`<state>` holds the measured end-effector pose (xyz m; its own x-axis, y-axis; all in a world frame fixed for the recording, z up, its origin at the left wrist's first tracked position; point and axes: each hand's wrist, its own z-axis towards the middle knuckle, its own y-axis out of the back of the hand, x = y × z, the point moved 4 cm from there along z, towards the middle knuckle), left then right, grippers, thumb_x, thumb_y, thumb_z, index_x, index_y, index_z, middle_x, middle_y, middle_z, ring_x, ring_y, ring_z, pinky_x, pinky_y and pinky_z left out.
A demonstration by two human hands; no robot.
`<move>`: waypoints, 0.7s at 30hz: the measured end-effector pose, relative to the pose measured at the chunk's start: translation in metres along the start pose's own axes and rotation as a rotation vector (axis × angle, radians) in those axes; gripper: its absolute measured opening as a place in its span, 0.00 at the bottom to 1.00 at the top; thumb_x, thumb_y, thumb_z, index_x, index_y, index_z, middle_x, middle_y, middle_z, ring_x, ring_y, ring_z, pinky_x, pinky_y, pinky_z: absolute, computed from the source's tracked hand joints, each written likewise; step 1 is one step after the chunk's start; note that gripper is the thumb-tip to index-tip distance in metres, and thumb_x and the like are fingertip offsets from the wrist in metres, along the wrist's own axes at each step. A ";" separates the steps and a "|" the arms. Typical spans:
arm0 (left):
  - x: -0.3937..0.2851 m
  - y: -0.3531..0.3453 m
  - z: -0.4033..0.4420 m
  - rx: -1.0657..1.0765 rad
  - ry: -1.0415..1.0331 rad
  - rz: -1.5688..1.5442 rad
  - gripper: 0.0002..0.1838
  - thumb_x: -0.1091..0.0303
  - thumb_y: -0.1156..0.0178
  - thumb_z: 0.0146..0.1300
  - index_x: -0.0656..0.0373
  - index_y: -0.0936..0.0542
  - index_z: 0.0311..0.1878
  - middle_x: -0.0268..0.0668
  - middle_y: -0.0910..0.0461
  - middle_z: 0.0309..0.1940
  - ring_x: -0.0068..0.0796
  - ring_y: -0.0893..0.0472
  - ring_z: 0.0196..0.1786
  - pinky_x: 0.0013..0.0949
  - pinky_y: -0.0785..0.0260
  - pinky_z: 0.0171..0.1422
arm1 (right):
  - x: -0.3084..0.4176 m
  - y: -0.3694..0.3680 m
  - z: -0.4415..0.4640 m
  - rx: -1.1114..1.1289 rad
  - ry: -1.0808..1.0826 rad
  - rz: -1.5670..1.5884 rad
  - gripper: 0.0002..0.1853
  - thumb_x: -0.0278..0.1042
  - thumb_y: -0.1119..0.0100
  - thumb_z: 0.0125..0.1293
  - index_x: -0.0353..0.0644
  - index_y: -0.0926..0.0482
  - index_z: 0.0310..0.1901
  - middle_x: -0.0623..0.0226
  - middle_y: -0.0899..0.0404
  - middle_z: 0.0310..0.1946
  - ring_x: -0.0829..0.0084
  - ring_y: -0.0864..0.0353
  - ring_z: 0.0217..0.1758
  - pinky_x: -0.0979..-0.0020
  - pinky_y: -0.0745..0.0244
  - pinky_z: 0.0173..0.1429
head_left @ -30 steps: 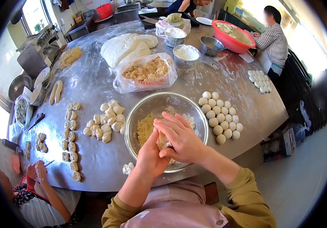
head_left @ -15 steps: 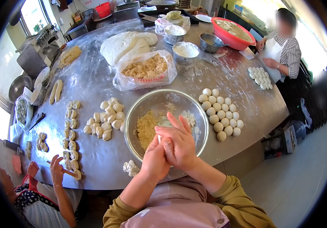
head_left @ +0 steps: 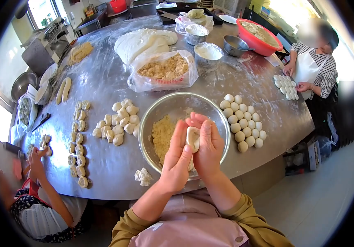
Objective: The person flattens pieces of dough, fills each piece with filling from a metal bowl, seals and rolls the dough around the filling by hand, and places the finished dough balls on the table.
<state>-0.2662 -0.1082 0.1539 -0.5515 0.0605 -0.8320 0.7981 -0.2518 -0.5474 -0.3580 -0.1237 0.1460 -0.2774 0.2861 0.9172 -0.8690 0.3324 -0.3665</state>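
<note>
Dough piece (head_left: 193,138), pale and rounded, with a hollow visible in its upper side: in the head view it is held up over the steel mixing bowl (head_left: 160,108), between the person's two hands. The left hand (head_left: 176,162) and the right hand (head_left: 208,150) are cupped together around it, palms facing, fingers pointing away from the body, and both grasp it from the sides. Below, the bowl contains yellow crumbly filling (head_left: 161,136) at its left; the hands hide part of its contents. A small white crumbly lump (head_left: 143,176) lies on the table (head_left: 117,177) just beside the bowl, at its lower left. Left of the bowl sits a cluster of uneven dough lumps (head_left: 120,120), and farther left runs a column of cut pieces (head_left: 79,150). Right of the bowl, smooth dough balls (head_left: 242,119) are grouped closely in rows. Beyond the bowl is a clear plastic bag (head_left: 187,80) of brownish crumbly filling (head_left: 164,67), with a large dough mass (head_left: 138,44) behind it. At the far right, a co-worker in striped sleeves reaches to a group of white dough pieces (head_left: 286,87).
</note>
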 end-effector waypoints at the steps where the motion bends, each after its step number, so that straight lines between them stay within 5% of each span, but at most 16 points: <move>1: -0.003 0.007 0.003 0.082 -0.069 0.196 0.25 0.66 0.57 0.76 0.61 0.41 0.73 0.46 0.31 0.65 0.37 0.30 0.67 0.35 0.40 0.71 | 0.000 -0.001 -0.001 0.027 0.000 0.021 0.21 0.41 0.61 0.79 0.32 0.30 0.60 0.55 0.21 0.53 0.71 0.25 0.59 0.69 0.32 0.65; 2: -0.004 0.009 0.004 0.165 -0.139 0.392 0.25 0.66 0.56 0.76 0.61 0.40 0.73 0.46 0.30 0.65 0.37 0.30 0.67 0.35 0.40 0.71 | 0.001 -0.002 -0.002 0.053 0.000 0.042 0.22 0.42 0.62 0.79 0.31 0.32 0.62 0.53 0.23 0.56 0.70 0.27 0.62 0.69 0.33 0.66; 3: -0.004 0.012 0.004 0.071 -0.205 0.457 0.20 0.63 0.54 0.76 0.62 0.29 0.65 0.46 0.25 0.59 0.35 0.25 0.60 0.34 0.36 0.67 | 0.002 -0.005 -0.007 0.107 -0.010 -0.015 0.29 0.49 0.66 0.79 0.31 0.40 0.68 0.49 0.33 0.66 0.65 0.33 0.68 0.65 0.38 0.71; 6: -0.009 0.026 0.002 -0.019 -0.377 0.685 0.17 0.62 0.51 0.75 0.62 0.20 0.55 0.44 0.21 0.50 0.31 0.22 0.48 0.32 0.32 0.59 | -0.003 -0.018 -0.022 0.205 -0.214 0.290 0.36 0.58 0.70 0.77 0.32 0.45 0.71 0.47 0.47 0.73 0.60 0.40 0.72 0.60 0.45 0.74; 7: -0.014 0.024 0.002 -0.066 -0.328 0.714 0.21 0.56 0.52 0.75 0.62 0.17 0.50 0.42 0.21 0.45 0.31 0.25 0.46 0.33 0.34 0.57 | -0.005 -0.022 -0.025 0.287 -0.103 0.137 0.41 0.64 0.70 0.75 0.32 0.47 0.72 0.48 0.51 0.75 0.58 0.44 0.73 0.59 0.49 0.76; 10: -0.018 0.021 0.005 0.008 -0.588 0.867 0.28 0.48 0.59 0.76 0.62 0.18 0.51 0.44 0.23 0.50 0.35 0.29 0.53 0.36 0.39 0.61 | 0.005 -0.026 -0.029 0.375 -0.163 -0.006 0.37 0.58 0.67 0.77 0.28 0.47 0.70 0.49 0.41 0.69 0.61 0.43 0.73 0.63 0.49 0.75; 11: -0.022 0.022 0.005 0.135 -0.497 0.915 0.40 0.38 0.72 0.74 0.64 0.24 0.61 0.48 0.32 0.64 0.40 0.38 0.66 0.39 0.46 0.69 | -0.008 -0.028 -0.026 0.369 -0.198 0.110 0.28 0.51 0.61 0.78 0.32 0.34 0.62 0.54 0.28 0.57 0.69 0.30 0.62 0.68 0.36 0.66; 14: -0.025 0.025 0.003 0.016 -0.472 0.855 0.46 0.33 0.79 0.71 0.67 0.37 0.71 0.58 0.48 0.73 0.49 0.51 0.76 0.48 0.63 0.77 | -0.009 -0.020 -0.029 0.275 -0.331 -0.283 0.18 0.44 0.55 0.77 0.35 0.25 0.47 0.61 0.20 0.43 0.78 0.24 0.46 0.74 0.28 0.50; 15: -0.025 0.026 0.002 0.011 -0.428 0.776 0.48 0.31 0.80 0.69 0.66 0.42 0.72 0.54 0.53 0.74 0.47 0.54 0.77 0.46 0.63 0.77 | 0.006 -0.027 -0.026 0.246 -0.175 -0.347 0.15 0.40 0.53 0.76 0.37 0.23 0.37 0.65 0.18 0.33 0.83 0.24 0.35 0.78 0.28 0.40; 18: -0.024 0.029 -0.001 0.005 -0.297 0.542 0.54 0.24 0.86 0.63 0.64 0.56 0.77 0.42 0.68 0.79 0.41 0.62 0.79 0.42 0.62 0.78 | 0.010 -0.021 -0.020 0.317 -0.120 -0.434 0.13 0.38 0.55 0.77 0.40 0.25 0.38 0.68 0.19 0.34 0.83 0.24 0.36 0.80 0.31 0.37; 21: -0.016 0.035 0.010 0.023 -0.006 0.162 0.55 0.23 0.79 0.62 0.63 0.58 0.77 0.42 0.61 0.78 0.40 0.56 0.79 0.39 0.62 0.78 | 0.008 -0.029 -0.018 0.368 0.229 -0.573 0.15 0.38 0.54 0.76 0.35 0.26 0.53 0.51 0.21 0.51 0.63 0.19 0.51 0.69 0.24 0.50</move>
<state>-0.2320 -0.1274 0.1485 -0.4179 0.0121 -0.9084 0.8708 -0.2798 -0.4043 -0.3278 -0.1152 0.1609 0.3216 0.3520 0.8790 -0.9452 0.1741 0.2761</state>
